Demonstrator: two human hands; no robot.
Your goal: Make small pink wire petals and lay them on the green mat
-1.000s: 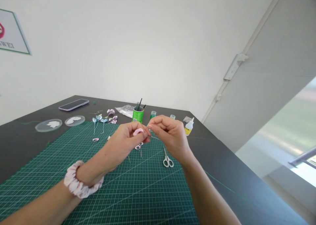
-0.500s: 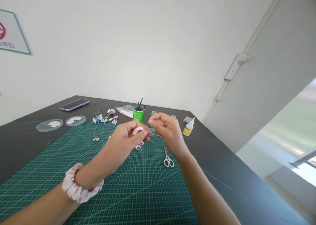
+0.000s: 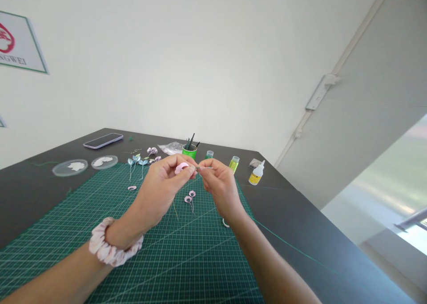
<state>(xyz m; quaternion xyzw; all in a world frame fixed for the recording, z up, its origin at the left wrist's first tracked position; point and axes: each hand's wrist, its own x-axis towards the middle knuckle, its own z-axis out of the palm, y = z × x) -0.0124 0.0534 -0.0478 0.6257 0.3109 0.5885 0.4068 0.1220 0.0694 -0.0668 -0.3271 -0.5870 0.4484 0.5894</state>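
Note:
My left hand [image 3: 165,175], a pale scrunchie on its wrist, is closed on a small pink flower [image 3: 181,168]. From that flower a thin stem [image 3: 204,168] runs rightward into the closed fingertips of my right hand [image 3: 220,184]. Both hands are raised over the green cutting mat [image 3: 160,259], their fingertips almost touching. Beneath them two pink flower pieces on wire stems [image 3: 188,199] lie on the mat. A single pink piece [image 3: 132,188] lies farther left. Only a white handle loop of the scissors [image 3: 226,223] shows beside my right wrist.
Blue flowers on stems [image 3: 136,160] and purple flowers [image 3: 152,151] lie at the mat's far edge. Two clear dishes [image 3: 60,170] with white pieces and a phone [image 3: 103,140] are left. Behind stand a green can [image 3: 189,152] of tools, a yellow-green tube [image 3: 234,164] and a glue bottle [image 3: 256,174].
My right hand has moved in and down to the left, its fingertips now meeting the stem beside my left hand. It now covers most of the scissors. The view has shifted slightly.

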